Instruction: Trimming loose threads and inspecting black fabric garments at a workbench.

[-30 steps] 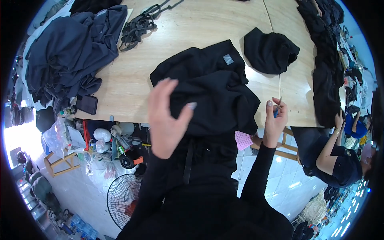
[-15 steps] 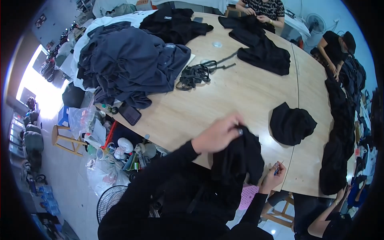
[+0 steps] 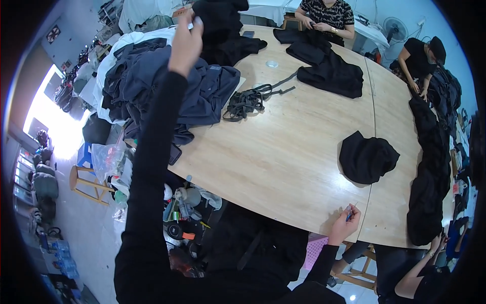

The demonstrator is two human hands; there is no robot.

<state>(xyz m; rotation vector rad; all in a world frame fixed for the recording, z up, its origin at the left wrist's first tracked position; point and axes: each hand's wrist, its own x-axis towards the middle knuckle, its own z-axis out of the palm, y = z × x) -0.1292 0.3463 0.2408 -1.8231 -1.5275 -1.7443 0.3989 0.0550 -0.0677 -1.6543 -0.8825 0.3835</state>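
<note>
Your left hand [image 3: 186, 46] is stretched far out at the upper left, its fingertips at the edge of a bunched black fabric garment [image 3: 221, 17]; you cannot tell from here whether thumb and fingers close on it. That garment sits just right of the left hand, above more black cloth [image 3: 233, 51] on the counter. Your left forearm crosses a heaped pile of dark blue-grey fabric [image 3: 147, 76], with a dark flat phone [image 3: 174, 155] just beside the sleeve, near the front edge.

Your right hand [image 3: 344, 225] is near the front edge, thumb and fingers pinching a small blue-handled tool [image 3: 349, 216] with a thin tip.

Between your hands, a wide stretch of the pale wooden counter [image 3: 288, 162] gives room to move; its front edge slants down from the phone to your right hand. A tangle of black straps [image 3: 245, 105] lies nearer the left hand. Ahead of the right hand rests a folded black cloth piece [image 3: 368, 159], reaching the seam in the wood. Further right, a long row of black cloth [image 3: 428, 177] narrows the space along that side, a co-worker's hands [image 3: 436, 245] at its near end. Across from you, another person's black garments [image 3: 331, 68] reach in from the far edge.
</note>
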